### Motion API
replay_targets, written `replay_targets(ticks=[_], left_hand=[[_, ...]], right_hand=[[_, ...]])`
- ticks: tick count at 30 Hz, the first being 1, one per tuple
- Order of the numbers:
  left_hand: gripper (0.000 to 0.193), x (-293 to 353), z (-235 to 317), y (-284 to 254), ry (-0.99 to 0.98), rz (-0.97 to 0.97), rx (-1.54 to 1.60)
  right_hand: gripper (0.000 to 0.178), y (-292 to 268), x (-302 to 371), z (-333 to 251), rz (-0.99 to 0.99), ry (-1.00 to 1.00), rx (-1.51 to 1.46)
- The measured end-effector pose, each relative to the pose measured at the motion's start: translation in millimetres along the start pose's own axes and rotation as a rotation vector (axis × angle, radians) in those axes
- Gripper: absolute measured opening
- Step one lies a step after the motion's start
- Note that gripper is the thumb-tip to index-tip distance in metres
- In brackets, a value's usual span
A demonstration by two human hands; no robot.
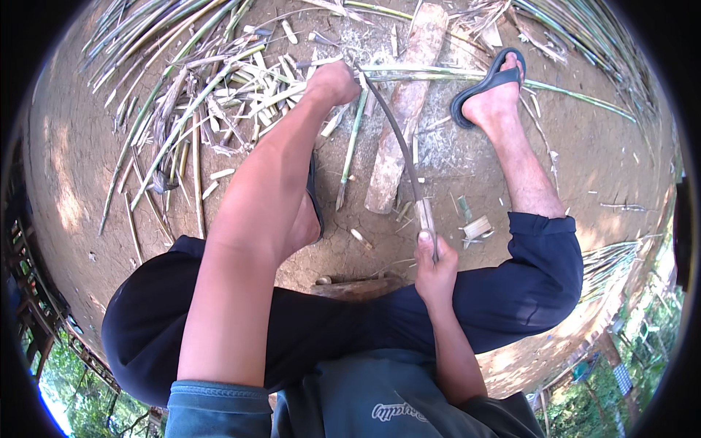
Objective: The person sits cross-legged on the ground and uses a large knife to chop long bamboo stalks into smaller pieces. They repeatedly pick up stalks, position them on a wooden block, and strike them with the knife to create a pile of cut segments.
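My left hand point(334, 84) is closed around one end of a long green cane stalk point(431, 74). The stalk runs off to the right across a worn wooden plank point(398, 139) and past my sandalled foot. Near my lap, my right hand point(436, 266) grips the pale wooden handle of a sickle point(396, 130). Its dark, slender, curved blade reaches forward over the plank, and the tip lies close beside my left hand at the stalk. A shorter green stalk point(353, 142) lies on the ground just left of the plank.
Cut cane pieces and dry husks point(270, 84) are heaped at the left. Bundles of long stalks point(157, 33) lie at the far left, with more stalks point(606, 51) at far right. My sandalled foot point(493, 91) stands right of the plank. A small wood block point(477, 228) lies near my right hand.
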State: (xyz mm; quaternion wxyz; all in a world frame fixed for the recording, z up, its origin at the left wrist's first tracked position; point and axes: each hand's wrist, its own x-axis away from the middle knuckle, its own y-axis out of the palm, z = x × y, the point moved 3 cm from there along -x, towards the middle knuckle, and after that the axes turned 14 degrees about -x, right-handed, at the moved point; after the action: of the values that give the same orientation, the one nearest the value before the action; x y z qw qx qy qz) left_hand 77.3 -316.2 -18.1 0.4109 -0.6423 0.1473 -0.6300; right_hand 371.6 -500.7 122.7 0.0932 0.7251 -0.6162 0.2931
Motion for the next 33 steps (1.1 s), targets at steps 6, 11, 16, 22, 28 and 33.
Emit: replay_targets(ticks=[6,11,16,22,28,33], left_hand=[[0.034,-3.9,-3.9,-13.8,-0.043,0.025,-0.04],[0.035,-20.8,-17.5,-8.0,-0.047,0.174,-0.061],[0.035,-16.5,-11.6,1.6,0.073,0.182,-0.086],[0.04,-11.6,-11.7,-19.8,-0.007,0.112,-0.035],[0.039,-5.6,-12.6,-15.4,-0.041,0.093,0.023],[0.038,-6.0,-13.3,-17.0,0.015,0.08,0.041]], right_hand=[[0.04,-11.9,14.8,-42.6,-0.055,-0.06,0.088],[0.043,-13.3,-1.2,-65.2,-0.023,0.004,0.084],[0.037,-28.4,17.2,-71.9,-0.045,0.031,0.071],[0.038,-4.1,-17.1,-86.5,-0.056,-0.061,0.071],[0.041,-6.9,-8.3,-68.0,-0.096,0.002,0.038],[0.039,-17.3,-10.5,-69.4,-0.098,0.004,0.087]])
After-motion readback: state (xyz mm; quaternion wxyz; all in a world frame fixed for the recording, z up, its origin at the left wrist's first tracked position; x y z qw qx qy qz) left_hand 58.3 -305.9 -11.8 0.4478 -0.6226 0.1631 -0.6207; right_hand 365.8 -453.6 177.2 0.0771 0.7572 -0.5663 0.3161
